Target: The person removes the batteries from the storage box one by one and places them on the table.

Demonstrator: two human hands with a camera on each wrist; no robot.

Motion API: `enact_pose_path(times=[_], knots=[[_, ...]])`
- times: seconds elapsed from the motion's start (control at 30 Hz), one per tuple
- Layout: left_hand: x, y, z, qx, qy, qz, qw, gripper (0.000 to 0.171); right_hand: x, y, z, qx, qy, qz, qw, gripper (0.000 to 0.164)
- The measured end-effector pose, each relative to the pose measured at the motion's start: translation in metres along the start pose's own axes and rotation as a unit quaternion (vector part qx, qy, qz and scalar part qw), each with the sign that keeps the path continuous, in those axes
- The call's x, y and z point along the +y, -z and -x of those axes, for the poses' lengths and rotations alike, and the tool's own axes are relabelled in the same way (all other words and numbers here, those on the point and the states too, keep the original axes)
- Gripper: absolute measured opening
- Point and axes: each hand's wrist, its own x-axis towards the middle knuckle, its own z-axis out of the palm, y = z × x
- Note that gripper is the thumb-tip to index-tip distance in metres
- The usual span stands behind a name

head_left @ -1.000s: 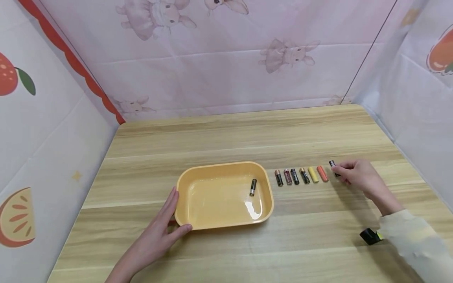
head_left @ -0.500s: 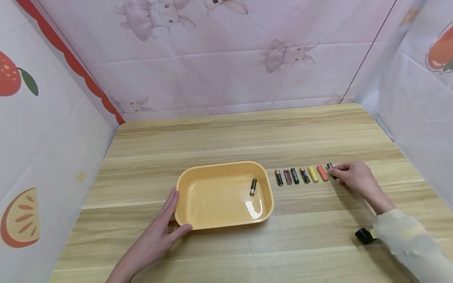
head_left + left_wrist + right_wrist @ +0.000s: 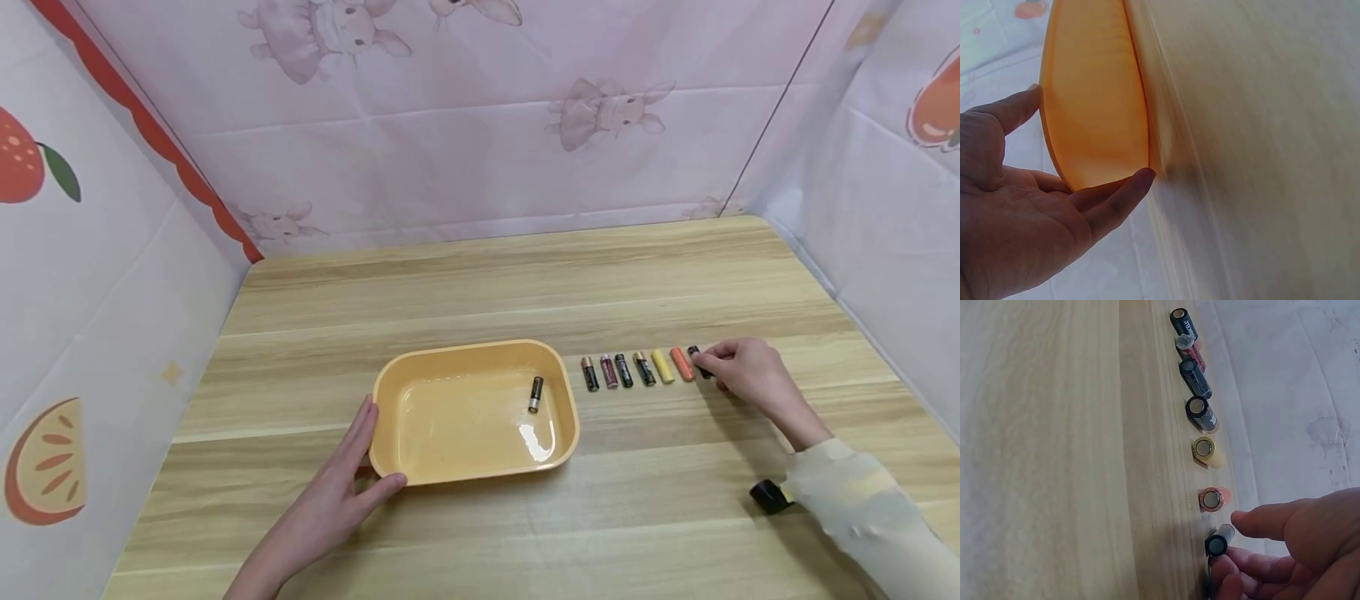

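Note:
A yellow plastic tray (image 3: 450, 437) sits on the table with one black AA battery (image 3: 536, 394) lying inside. My left hand (image 3: 337, 500) holds the tray's left end, thumb at the near corner and fingers along the side wall (image 3: 1094, 106). At the right, my right hand (image 3: 750, 373) pinches a dark battery (image 3: 1217, 542) that stands at the end of a row. Beside it lie an orange battery (image 3: 682, 364) and a yellow battery (image 3: 662, 367). Farther left in that row come several dark and maroon batteries (image 3: 608, 372).
The row of batteries runs just right of the tray on the wood-grain table (image 3: 480, 292). A black object (image 3: 770, 497) shows beside the right sleeve. Printed cloth walls (image 3: 465, 158) border the table at the back and sides.
My right hand has moved slightly left, bringing the dark battery close beside the orange one at the row's end. My left hand and the tray stay in place.

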Motion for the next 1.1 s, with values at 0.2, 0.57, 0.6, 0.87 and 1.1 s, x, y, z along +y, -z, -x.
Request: enact_pose_path(times=[0.2,0.57,0.6,0.87,1.1], knots=[[0.000,0.000,0.000,-0.006,0.005,0.008,0.9999,0.097,0.001,0.002,0.001,-0.005,-0.011,0.001,1.000,0.053],[-0.001,0.000,0.000,-0.003,0.006,-0.002,1.0000,0.097,-0.002,0.009,0.002,-0.019,-0.008,0.004,1.000,0.057],[-0.001,0.000,0.000,-0.003,0.008,-0.006,0.9999,0.097,-0.003,0.011,0.002,-0.019,-0.003,0.005,1.000,0.056],[0.000,0.000,-0.001,0.000,0.003,-0.001,1.0000,0.096,-0.033,0.028,0.002,-0.036,0.039,0.003,0.999,0.059],[0.000,0.001,0.000,-0.001,0.002,0.008,1.0000,0.096,-0.079,0.036,0.009,-0.042,0.102,-0.006,0.994,0.049]])
